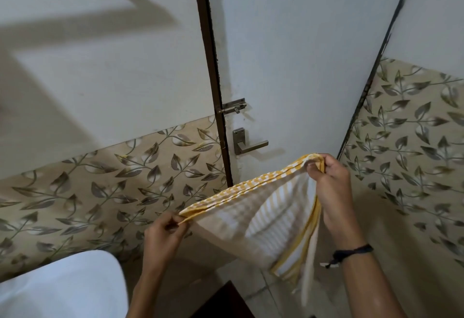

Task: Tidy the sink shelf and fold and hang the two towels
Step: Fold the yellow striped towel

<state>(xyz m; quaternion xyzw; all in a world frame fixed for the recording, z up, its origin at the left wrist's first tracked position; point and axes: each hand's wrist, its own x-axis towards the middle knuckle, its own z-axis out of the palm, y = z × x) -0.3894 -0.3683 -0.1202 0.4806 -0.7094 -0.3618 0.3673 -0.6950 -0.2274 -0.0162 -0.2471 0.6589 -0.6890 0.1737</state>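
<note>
Wall: pale upper panels over a band of beige leaf-patterned tile (100, 192). A white door (288, 54) in a dark frame stands straight ahead. Lower left: rounded white ceramic rim (62, 287), probably the sink, only partly in frame. No sink shelf and no towel rail are in view. Task item: yellow-and-white checked cotton towel (263, 222), held in the air in front of the door, touching nothing but the hands. It is doubled into several layers, with the top edge stretched between both hands and the rest hanging as a slack pouch. Judgement: the tension squares up the stacked edges mid-fold, before hanging. The second towel is not seen. Left hand (163, 237): low and near the body, forearm rising from the bottom edge, thumb and fingers pressed together, pinching the towel's left corner. Right hand (331, 187): higher and farther forward, wrist bent, fingers curled over and pinching the right corner, so the edge slopes up to the right. Small items: steel lever door handle (248, 144), slide bolt (233, 108) above it, dark cord wristband (351, 251) on the right wrist.
</note>
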